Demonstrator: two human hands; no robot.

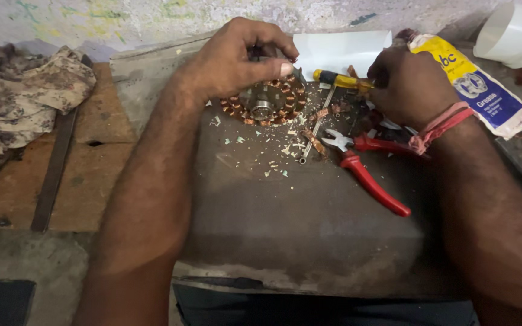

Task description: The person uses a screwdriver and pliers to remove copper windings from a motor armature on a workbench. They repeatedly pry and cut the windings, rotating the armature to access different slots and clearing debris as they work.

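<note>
A round motor stator [265, 102] with copper windings around its rim is seen lying flat near the far edge of the dark desk [285, 217], its metal hub facing up. It is gripped from above by the left hand [237, 57], whose fingers are curled over the far side of the ring and whose thumb is pressed against its right edge, so that the hand is closed on the part. Just to the right, a screwdriver with a yellow handle [339, 79] is held in the right hand [415, 87], which is clenched around the handle's end; the tip is pointed toward the stator, though whether it touches the windings cannot be told. A red thread band [439, 125] is worn on the right wrist.

Between the two hands, pale scraps and chips [273, 158] are scattered over the desk, together with short pieces of copper wire [316, 142] and a thin metal rod [315, 130]. Red-handled pliers [367, 175] are laid just below the right hand, jaws toward the stator. Beyond the right hand, a yellow, white and blue grease tube [484, 90] is laid on its side, and a white sheet [339, 51] is seen behind the stator. Well to the left, a crumpled patterned cloth [25, 90] is rested on a wooden board [43, 181].
</note>
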